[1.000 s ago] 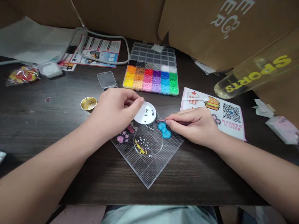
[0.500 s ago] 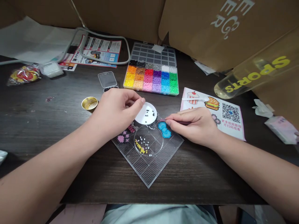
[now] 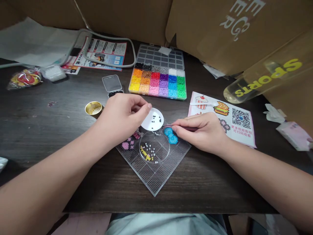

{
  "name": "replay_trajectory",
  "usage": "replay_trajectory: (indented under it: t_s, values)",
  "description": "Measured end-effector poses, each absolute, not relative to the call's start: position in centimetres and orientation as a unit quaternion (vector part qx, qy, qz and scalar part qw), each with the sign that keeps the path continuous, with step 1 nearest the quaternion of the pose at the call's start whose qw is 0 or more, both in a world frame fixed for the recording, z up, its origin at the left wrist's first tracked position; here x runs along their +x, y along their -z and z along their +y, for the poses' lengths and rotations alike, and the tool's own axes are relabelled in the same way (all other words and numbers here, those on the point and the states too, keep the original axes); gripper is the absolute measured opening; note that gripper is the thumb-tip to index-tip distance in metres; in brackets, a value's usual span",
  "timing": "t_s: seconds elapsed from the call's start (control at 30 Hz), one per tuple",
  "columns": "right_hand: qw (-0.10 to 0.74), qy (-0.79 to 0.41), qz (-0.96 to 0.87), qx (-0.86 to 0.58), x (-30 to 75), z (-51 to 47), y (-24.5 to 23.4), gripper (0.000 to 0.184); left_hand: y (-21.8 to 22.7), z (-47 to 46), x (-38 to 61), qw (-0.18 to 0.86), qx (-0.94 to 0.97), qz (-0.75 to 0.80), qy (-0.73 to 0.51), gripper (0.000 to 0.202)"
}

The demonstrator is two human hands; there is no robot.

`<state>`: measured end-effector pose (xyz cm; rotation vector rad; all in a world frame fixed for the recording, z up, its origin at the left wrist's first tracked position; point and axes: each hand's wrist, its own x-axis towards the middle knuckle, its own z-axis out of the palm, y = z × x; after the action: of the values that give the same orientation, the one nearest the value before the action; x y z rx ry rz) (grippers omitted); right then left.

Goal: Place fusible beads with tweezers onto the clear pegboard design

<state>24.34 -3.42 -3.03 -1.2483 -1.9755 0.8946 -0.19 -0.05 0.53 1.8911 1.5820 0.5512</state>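
Observation:
Pinched between the thumb and fingers of my left hand (image 3: 126, 114) is a small round white dish (image 3: 146, 124) with several black beads on it. My right hand (image 3: 204, 132) is closed around thin tweezers (image 3: 168, 125), whose tips are close to the dish's right edge. Below both hands lies a clear square pegboard (image 3: 155, 179), one corner toward me. A blue bead bow (image 3: 171, 137) and a pink bead paw (image 3: 126, 145) sit on it. On the board a clear round dish (image 3: 160, 142) surrounds yellow and white beads (image 3: 148, 155).
An open bead case (image 3: 158, 86) with many colours stands behind the hands. To the left are a small box of black beads (image 3: 114, 93) and a gold cup (image 3: 91, 108). A pattern sheet (image 3: 239, 137) and a clear bottle (image 3: 264, 80) lie to the right.
The tweezers have shifted slightly left, toward the white dish. My left hand keeps its grip on the dish, and the view has moved a little.

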Motion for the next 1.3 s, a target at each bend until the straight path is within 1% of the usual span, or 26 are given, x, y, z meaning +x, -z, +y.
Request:
replay_trajectory:
  t_s: [0.53, 0.87, 1.07, 1.2, 1.3]
  values:
    - [0.321, -0.361, -0.721, -0.497, 23.9, -3.7, 3.0, 0.015, -0.4, 0.0, -0.1, 0.306, 0.714, 0.594, -0.209, 0.024]
    - [0.306, -0.339, -0.753, -0.474, 24.2, -3.6, 3.4, 0.019, -0.5, 0.0, -0.2, 0.308, 0.715, 0.593, -0.205, 0.025]
    - [0.353, -0.365, -0.729, -0.459, 24.2, -3.8, 3.0, 0.017, 0.0, 0.2, -0.3, 0.301, 0.719, 0.589, -0.213, 0.026]
    - [0.415, -0.314, -0.735, -0.434, 24.0, -4.1, 2.2, 0.020, 0.1, -0.1, -0.1, 0.285, 0.733, 0.577, -0.222, 0.026]
    - [0.429, -0.303, -0.741, -0.420, 23.7, -4.3, 2.2, 0.019, 0.0, -0.4, 0.2, 0.301, 0.733, 0.565, -0.230, 0.026]
